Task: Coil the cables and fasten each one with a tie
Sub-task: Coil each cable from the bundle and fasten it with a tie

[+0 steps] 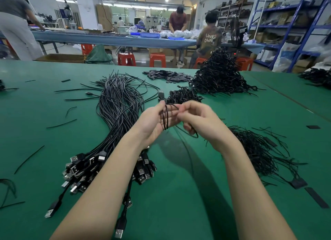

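Both hands coil one cable at frame centre.
Left hand [152, 122] holds the cable [165, 118] loops; right hand [200, 121] pinches its strand.

Above the green surface [179, 195], the left hand [154, 121] holds a black cable [165, 117] wound in loops around its fingers, while the right hand [198, 119] pinches the cable's loose run just beside it. Left of the hands lies a bundle of USB cables [116, 114]; beyond them rises a heap of coiled cables [220, 75], and right of them sprawls a pile of ties [259, 150].
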Available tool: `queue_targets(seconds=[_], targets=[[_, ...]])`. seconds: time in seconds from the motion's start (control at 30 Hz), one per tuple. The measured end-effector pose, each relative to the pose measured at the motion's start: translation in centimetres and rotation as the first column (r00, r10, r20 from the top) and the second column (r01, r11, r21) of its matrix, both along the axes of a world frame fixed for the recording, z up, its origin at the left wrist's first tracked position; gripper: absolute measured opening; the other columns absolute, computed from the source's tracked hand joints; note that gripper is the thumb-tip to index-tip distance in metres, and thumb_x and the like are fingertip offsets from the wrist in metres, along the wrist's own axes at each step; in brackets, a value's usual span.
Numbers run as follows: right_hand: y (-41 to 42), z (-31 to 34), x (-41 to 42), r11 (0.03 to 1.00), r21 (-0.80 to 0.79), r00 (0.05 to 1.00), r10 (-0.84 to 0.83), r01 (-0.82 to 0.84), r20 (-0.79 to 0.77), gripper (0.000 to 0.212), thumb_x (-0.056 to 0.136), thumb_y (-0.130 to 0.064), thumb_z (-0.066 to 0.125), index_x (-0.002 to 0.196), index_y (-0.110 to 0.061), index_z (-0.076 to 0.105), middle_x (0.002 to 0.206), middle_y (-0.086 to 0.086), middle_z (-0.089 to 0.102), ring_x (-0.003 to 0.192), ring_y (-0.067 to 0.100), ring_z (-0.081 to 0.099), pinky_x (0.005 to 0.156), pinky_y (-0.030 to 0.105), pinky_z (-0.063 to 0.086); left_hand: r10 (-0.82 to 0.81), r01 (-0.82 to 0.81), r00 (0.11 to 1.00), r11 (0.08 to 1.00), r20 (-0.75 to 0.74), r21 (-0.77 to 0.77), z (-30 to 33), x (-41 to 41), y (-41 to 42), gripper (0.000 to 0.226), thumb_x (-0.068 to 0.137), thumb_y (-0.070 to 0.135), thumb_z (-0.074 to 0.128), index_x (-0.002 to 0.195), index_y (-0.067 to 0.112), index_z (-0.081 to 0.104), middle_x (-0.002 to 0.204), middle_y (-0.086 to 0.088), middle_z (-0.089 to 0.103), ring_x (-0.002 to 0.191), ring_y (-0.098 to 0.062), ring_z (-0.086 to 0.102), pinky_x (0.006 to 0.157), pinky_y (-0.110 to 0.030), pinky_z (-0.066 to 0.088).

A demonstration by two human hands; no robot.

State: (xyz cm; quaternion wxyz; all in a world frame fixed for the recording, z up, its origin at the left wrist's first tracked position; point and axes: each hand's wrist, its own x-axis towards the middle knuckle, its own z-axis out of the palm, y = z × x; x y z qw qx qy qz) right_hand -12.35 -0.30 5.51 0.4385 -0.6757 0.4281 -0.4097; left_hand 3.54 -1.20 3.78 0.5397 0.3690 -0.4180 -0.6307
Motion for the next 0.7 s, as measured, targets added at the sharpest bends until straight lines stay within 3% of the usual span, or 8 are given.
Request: queue_targets(seconds=[0.1, 0.2, 0.27, 0.33, 0.43, 0.57, 0.63, 0.7], targets=[[0.5, -0.6, -0.9, 0.935, 0.225, 0.962, 0.266, -0.275, 0.069, 0.016, 0.099, 0.001, 0.057, 0.095, -0.015, 0.052, 0.081, 0.004, 0.067, 0.07, 0.019, 0.057, 0.067, 0.026, 0.051, -0.064, 0.061, 0.984, 0.998, -0.168, -0.019, 0.2, 0.6, 0.3, 0.054, 0.11, 0.029, 0.023, 0.117, -0.006, 0.063, 0.115, -0.023, 0.071, 0.104, -0.026, 0.072, 0.084, -0.031, 0.06], [0.5, -1.4, -1.6, 0.896, 0.314, 0.944, 0.329, -0.312, 0.001, 0.019, 0.1, 0.002, 0.055, 0.097, -0.015, 0.046, 0.087, 0.011, 0.074, 0.084, 0.024, 0.06, 0.086, 0.033, 0.048, -0.1, 0.1, 0.945, 0.995, -0.313, -0.014, 0.4, 0.5, 0.6, 0.055, 0.11, 0.028, 0.024, 0.119, -0.01, 0.062, 0.123, -0.026, 0.067, 0.114, -0.033, 0.067, 0.096, -0.035, 0.056], [0.4, -1.9, -1.9, 0.87, 0.38, 0.928, 0.367, -0.314, -0.073, 0.017, 0.102, -0.003, 0.053, 0.095, -0.016, 0.045, 0.092, 0.012, 0.077, 0.079, 0.021, 0.065, 0.079, 0.027, 0.05, -0.122, 0.122, 0.913, 0.992, -0.389, -0.023, 0.7, 0.4, 0.7, 0.058, 0.11, 0.028, 0.025, 0.113, -0.01, 0.068, 0.122, -0.025, 0.067, 0.112, -0.033, 0.068, 0.095, -0.033, 0.056], [0.3, -2.2, -1.8, 0.848, 0.428, 0.911, 0.395, -0.312, -0.118, 0.011, 0.105, -0.014, 0.054, 0.098, -0.019, 0.047, 0.091, 0.01, 0.077, 0.067, 0.018, 0.066, 0.058, 0.021, 0.05, -0.147, 0.146, 0.889, 0.989, -0.434, -0.036, 0.8, 0.5, 0.8, 0.059, 0.11, 0.028, 0.026, 0.105, -0.007, 0.074, 0.117, -0.023, 0.07, 0.107, -0.031, 0.071, 0.085, -0.029, 0.06], [0.1, -2.6, -1.7, 0.916, 0.371, 0.882, 0.297, -0.154, -0.367, 0.021, 0.103, -0.041, 0.055, 0.097, -0.02, 0.054, 0.067, 0.0, 0.071, 0.049, 0.013, 0.057, 0.042, 0.018, 0.034, -0.18, 0.176, 0.867, 0.983, -0.465, -0.053, 1.0, 1.0, 1.0, 0.059, 0.11, 0.027, 0.028, 0.098, -0.003, 0.077, 0.109, -0.018, 0.074, 0.1, -0.027, 0.073, 0.072, -0.024, 0.061], [-0.7, -3.1, -2.0, 0.941, 0.325, 0.816, 0.11, 0.099, -0.568, 0.06, 0.085, -0.075, 0.059, 0.08, -0.017, 0.069, 0.046, -0.004, 0.051, 0.038, 0.015, 0.043, 0.045, 0.021, 0.033, -0.133, 0.136, 0.925, 0.991, -0.355, -0.018, 0.8, 1.3, 0.9, 0.053, 0.107, 0.027, 0.036, 0.084, 0.008, 0.08, 0.089, -0.006, 0.076, 0.075, -0.016, 0.074, 0.057, -0.018, 0.055], [-1.1, -3.6, -2.5, 0.943, 0.297, 0.862, 0.023, 0.149, -0.506, 0.053, 0.081, -0.071, 0.069, 0.074, -0.018, 0.066, 0.046, -0.007, 0.044, 0.038, 0.013, 0.037, 0.043, 0.021, 0.029, -0.14, 0.143, 0.955, 0.99, -0.263, -0.008, 0.6, 1.4, 1.0, 0.048, 0.105, 0.028, 0.042, 0.074, 0.014, 0.077, 0.074, 0.002, 0.069, 0.058, -0.01, 0.064, 0.049, -0.014, 0.046], [-1.4, -4.0, -2.8, 0.939, 0.327, 0.931, 0.023, 0.104, -0.363, 0.03, 0.089, -0.046, 0.074, 0.081, -0.02, 0.062, 0.053, -0.008, 0.049, 0.042, 0.008, 0.037, 0.042, 0.021, 0.027, -0.238, 0.242, 0.94, 0.97, -0.243, -0.016, 0.7, 1.6, 1.2, 0.042, 0.101, 0.03, 0.047, 0.067, 0.017, 0.068, 0.063, 0.007, 0.054, 0.047, -0.006, 0.047, 0.046, -0.015, 0.036]])
